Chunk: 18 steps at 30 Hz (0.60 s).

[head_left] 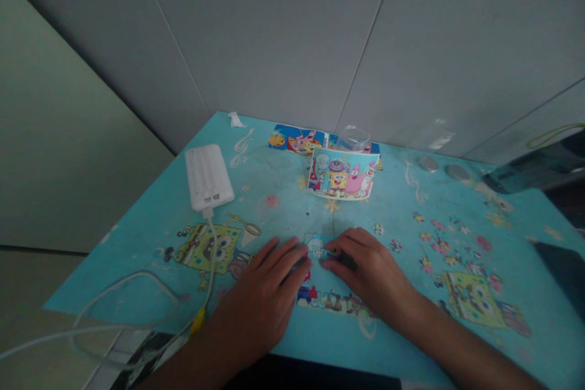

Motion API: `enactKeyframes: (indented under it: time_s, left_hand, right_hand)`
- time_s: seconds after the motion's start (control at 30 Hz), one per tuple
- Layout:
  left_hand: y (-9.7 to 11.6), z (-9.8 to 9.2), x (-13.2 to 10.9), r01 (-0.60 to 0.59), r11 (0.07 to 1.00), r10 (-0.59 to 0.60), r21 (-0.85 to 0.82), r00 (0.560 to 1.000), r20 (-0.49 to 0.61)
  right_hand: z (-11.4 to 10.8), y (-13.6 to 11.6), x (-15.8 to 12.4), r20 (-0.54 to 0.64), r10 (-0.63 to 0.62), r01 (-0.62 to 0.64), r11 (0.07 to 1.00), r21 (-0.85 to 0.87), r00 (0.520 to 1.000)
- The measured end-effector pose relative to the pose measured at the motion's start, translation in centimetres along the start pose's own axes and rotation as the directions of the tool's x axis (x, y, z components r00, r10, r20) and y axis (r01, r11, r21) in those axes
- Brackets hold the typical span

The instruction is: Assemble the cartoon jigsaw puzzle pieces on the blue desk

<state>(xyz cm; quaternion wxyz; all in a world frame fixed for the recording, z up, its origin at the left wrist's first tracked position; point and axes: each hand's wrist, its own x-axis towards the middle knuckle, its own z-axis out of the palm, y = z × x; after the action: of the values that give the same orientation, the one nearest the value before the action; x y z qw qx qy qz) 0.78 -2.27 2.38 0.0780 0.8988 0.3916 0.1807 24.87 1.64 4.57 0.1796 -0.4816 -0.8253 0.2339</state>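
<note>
A partly assembled jigsaw puzzle [316, 246] lies flat on the table in front of me, with a joined strip of pieces [336, 302] along its near side. My left hand [267, 292] rests at the puzzle's left edge, fingers stretched out and touching it. Thumb and index finger of my right hand [368, 265] are pinched at the puzzle's upper part around a small jigsaw piece, mostly hidden by the fingers. Behind, a cartoon picture card [342, 175] leans upright against a clear jar [354, 136].
Loose jigsaw pieces [441, 246] are scattered to the right. A white power bank [209, 177] with a cable [212, 256] lies left. Flat picture sheets [292, 139], two round discs [428, 163], a dark bottle [534, 167] and a dark flat object [562, 271] are also there.
</note>
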Motion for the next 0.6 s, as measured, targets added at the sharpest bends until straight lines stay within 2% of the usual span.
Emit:
enactKeyframes:
  time_s: [0.6]
  left_hand:
    - [-0.02,0.06,-0.17,0.006,1.000,-0.006,-0.015,1.000,0.001]
  right_hand:
    - [-0.45,0.58,-0.26,-0.036,-0.011,0.010,0.999,-0.036,0.999]
